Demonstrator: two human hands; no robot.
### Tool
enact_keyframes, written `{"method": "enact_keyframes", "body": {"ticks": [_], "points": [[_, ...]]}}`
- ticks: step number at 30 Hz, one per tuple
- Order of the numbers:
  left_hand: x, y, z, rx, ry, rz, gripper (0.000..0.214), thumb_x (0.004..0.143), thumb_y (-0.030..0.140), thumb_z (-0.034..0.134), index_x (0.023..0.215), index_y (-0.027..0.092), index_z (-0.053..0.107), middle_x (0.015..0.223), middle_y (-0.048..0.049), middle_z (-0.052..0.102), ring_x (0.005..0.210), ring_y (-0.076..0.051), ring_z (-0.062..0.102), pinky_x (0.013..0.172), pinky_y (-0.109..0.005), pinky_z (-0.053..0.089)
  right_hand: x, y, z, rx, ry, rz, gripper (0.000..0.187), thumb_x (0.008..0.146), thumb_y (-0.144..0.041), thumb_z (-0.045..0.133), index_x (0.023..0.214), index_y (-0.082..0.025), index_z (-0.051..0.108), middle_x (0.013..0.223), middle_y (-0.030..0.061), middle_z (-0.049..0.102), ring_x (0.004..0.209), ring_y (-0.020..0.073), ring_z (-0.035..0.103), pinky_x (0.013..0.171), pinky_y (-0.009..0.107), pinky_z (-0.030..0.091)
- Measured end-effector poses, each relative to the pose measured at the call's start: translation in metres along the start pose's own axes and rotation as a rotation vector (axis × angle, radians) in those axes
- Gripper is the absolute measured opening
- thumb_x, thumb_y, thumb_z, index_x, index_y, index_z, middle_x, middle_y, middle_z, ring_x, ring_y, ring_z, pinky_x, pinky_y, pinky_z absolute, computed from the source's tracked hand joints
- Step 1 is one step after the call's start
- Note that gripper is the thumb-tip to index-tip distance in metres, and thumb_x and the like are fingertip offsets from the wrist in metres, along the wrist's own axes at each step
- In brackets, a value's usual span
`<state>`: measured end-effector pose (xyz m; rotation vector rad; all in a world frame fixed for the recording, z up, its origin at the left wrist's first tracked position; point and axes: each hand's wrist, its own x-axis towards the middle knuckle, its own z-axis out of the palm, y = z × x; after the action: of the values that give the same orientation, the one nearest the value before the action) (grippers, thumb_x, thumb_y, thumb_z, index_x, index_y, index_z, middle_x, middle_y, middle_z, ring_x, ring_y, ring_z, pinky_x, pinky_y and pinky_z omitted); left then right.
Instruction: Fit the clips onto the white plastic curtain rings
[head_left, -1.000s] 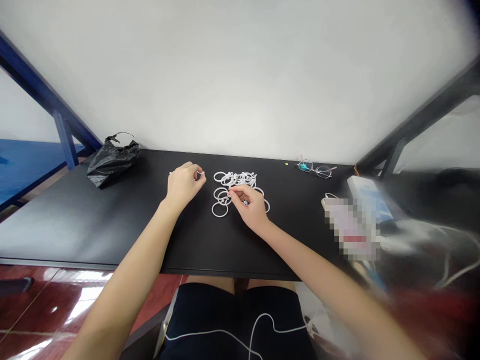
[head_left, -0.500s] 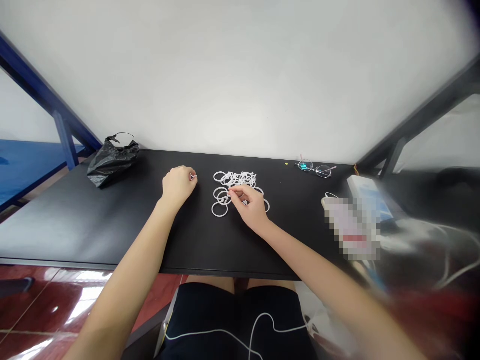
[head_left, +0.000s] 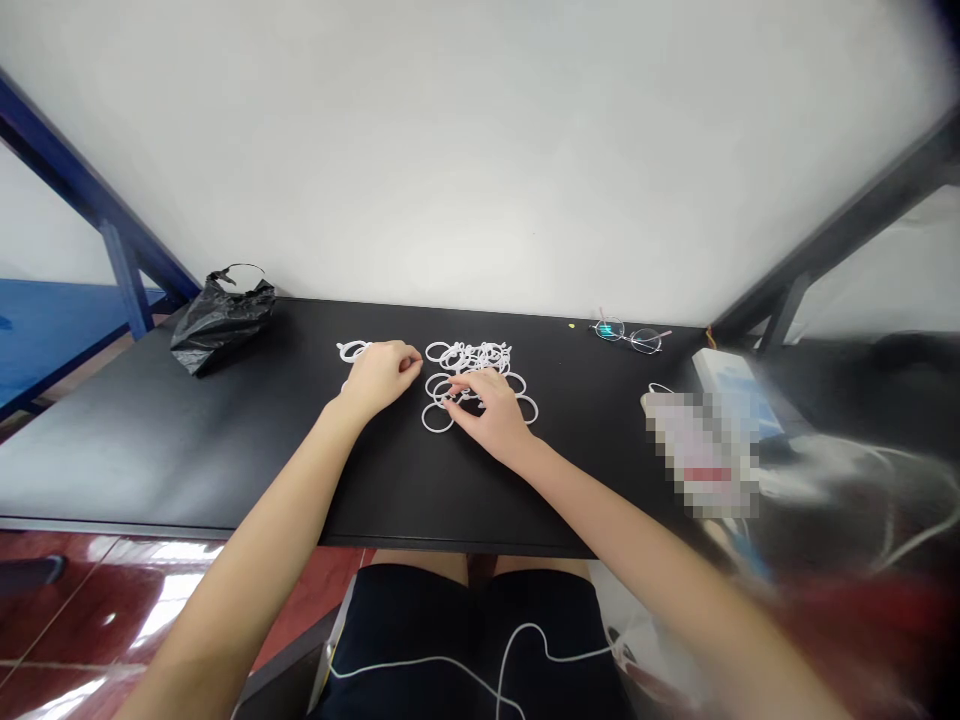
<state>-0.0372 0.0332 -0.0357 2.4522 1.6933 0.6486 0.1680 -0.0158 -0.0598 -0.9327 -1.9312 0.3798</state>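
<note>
Several white plastic rings [head_left: 438, 418] with small knobs, like curtain rings, lie overlapping in a loose pile at the middle of the black table. My right hand [head_left: 495, 415] is over the near part of the pile, palm down. Its thumb and forefinger are apart at the rings on the left side, and the hand hides part of the pile. Left of the pile, my left hand [head_left: 379, 378] has its fingers curled together, with nothing visible in them. Behind its wrist lies a separate white ring [head_left: 351, 351], partly hidden.
A black plastic bag [head_left: 223, 325] stands at the table's far left. Eyeglasses [head_left: 628, 333] lie at the back right. Nearer on the right are a blurred-out phone-like item [head_left: 697, 450], a white box [head_left: 735, 390] and clear plastic. A white cable [head_left: 420, 662] crosses my lap.
My left hand has moved right towards the pile, and a white ring now shows on the table behind it. My right hand's fingertips have shifted slightly left and nearer, and parted.
</note>
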Motion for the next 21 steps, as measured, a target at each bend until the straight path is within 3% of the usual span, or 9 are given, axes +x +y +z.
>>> {"method": "enact_keyframes", "body": {"ticks": [4, 9, 21], "points": [[-0.001, 0.007, 0.008, -0.045, -0.048, 0.066, 0.026, 0.087, 0.029, 0.048, 0.08, 0.018, 0.07, 0.069, -0.0037, 0.062, 0.065, -0.018, 0.056, 0.06, -0.028, 0.037, -0.003, 0.003, 0.003, -0.046, -0.089, -0.013, 0.031, 0.076, -0.016, 0.075, 0.105, -0.02, 0.066, 0.086, 0.0029, 0.073, 0.092, 0.0229, 0.061, 0.093, 0.043, 0.045], [-0.002, 0.01, 0.013, -0.061, -0.103, 0.151, 0.024, 0.087, 0.026, 0.049, 0.08, 0.018, 0.07, 0.07, -0.0032, 0.063, 0.064, -0.018, 0.055, 0.062, -0.028, 0.037, -0.003, 0.005, 0.005, -0.068, -0.128, 0.002, 0.029, 0.079, -0.009, 0.067, 0.105, -0.022, 0.066, 0.087, 0.0023, 0.073, 0.091, 0.0221, 0.061, 0.093, 0.042, 0.045], [-0.002, 0.009, 0.014, -0.085, -0.116, 0.151, 0.019, 0.088, 0.023, 0.046, 0.08, 0.018, 0.063, 0.073, -0.0039, 0.063, 0.065, -0.018, 0.056, 0.061, -0.028, 0.038, -0.002, 0.008, 0.004, -0.08, -0.169, 0.004, 0.033, 0.079, 0.0, 0.056, 0.099, -0.023, 0.067, 0.086, 0.0021, 0.072, 0.087, 0.0213, 0.062, 0.093, 0.042, 0.045]]}}
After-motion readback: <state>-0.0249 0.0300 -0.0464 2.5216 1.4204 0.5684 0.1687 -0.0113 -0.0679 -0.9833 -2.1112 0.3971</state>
